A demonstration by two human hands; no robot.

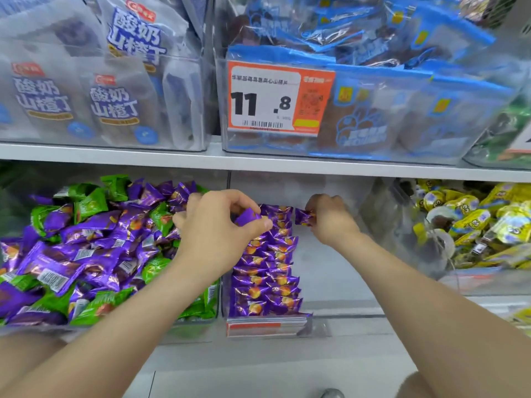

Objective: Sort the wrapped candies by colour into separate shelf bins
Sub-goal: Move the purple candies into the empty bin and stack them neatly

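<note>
The left arm [129,326] and right arm [431,305] are bare. The left hand [218,225] and right hand [330,222] are bare too.

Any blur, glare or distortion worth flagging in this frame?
Head view: centre sharp, left hand and right hand each pinching a purple candy, price tag legible; edges blur, smearing white bags and yellow candies; shelf edge slants; light even, faint haze on the clear bin wall.

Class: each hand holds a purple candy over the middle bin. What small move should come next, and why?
Probably lower the purple candy in the left hand onto the purple rows in the middle bin, which holds only purple; the left bin mixes green and purple.
</note>
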